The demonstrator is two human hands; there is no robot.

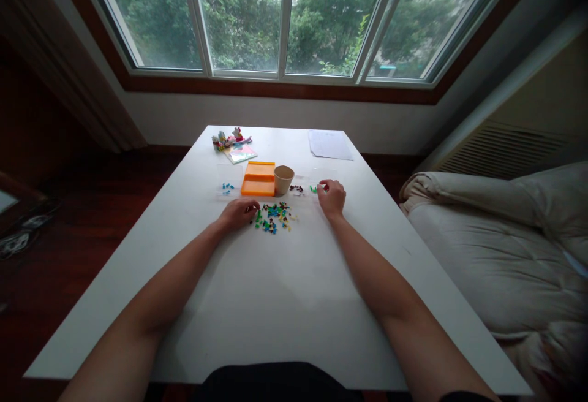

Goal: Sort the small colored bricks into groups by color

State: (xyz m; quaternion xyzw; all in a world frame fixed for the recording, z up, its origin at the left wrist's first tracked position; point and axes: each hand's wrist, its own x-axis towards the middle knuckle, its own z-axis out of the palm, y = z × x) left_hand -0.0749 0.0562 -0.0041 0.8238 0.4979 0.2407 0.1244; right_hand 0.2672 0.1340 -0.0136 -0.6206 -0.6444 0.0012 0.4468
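Note:
A loose pile of tiny coloured building pieces [275,212], in green, blue, brown and yellow, lies mid-table. My left hand [239,212] rests at the pile's left edge, fingers curled together; anything between them is too small to make out. Over on the right, my right hand [333,197] is closed in a pinch beside a few green pieces [313,189], which appear to lie in a clear tray. What its fingertips hold, if anything, cannot be made out. Dark brown pieces [296,189] sit left of the green ones, and blue pieces [227,188] are grouped at the far left.
Behind the pile stand an orange two-part tray [258,188] and a brown paper cup [284,179]. Farther back are colourful assembled figures [231,138], a booklet [241,154] and white paper sheets [329,144]. A padded sofa [482,242] stands right of the white table [275,310].

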